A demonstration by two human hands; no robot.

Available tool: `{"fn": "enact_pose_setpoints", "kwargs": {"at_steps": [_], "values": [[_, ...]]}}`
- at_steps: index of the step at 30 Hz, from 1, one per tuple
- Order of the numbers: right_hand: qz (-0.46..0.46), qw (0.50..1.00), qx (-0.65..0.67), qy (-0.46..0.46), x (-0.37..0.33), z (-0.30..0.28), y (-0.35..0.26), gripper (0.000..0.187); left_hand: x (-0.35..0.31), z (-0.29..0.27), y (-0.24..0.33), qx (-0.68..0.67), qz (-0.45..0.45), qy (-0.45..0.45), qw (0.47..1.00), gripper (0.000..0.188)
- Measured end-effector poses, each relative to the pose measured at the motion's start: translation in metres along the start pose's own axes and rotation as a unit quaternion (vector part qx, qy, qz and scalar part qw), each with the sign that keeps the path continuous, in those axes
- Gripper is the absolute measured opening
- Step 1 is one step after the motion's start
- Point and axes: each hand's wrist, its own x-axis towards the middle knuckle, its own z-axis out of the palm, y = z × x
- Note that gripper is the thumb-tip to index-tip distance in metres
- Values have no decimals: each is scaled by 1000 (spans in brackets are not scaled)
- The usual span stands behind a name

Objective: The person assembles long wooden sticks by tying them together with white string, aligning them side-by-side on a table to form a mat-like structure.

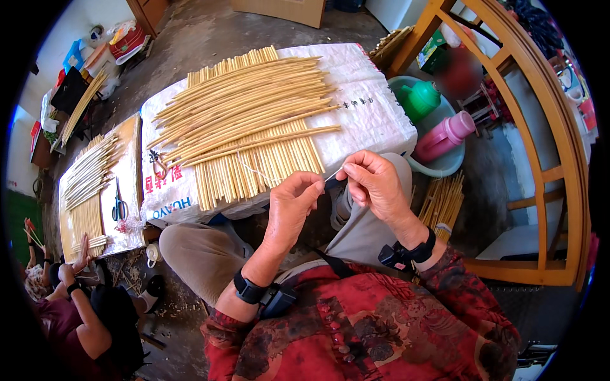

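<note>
My left hand and my right hand are raised over my lap, close to the near edge of the covered table. Thumb and forefinger pinch on both hands. A short, thin, pale strand runs between the fingertips; whether it is thread or a needle, I cannot tell. From a stalk mat on the table, a white thread trails toward my left hand. Long loose yellow stalks lie crosswise over this mat of shorter stalks. Scissors rest at the mat's left side.
Beside the white-covered table, a basin holds green and pink containers. Upright stalks stand below it, near a wooden frame. At left, a person sits by another table with stalks and dark scissors.
</note>
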Motion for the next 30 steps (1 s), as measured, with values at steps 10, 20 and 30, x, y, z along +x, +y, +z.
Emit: {"fn": "enact_pose_setpoints", "kwargs": {"at_steps": [10,20,30], "values": [[-162,954,-251,-11,1,17,13,6,-1,-4,-6,-40,4,19,999,7],[-431,721,-533,-102,10,11,3,22,-6,-8,-2,-107,-20,-1,994,13],[-407,761,-501,-58,5,14,11,20,-1,-7,-7,-151,-53,-7,987,9]]}}
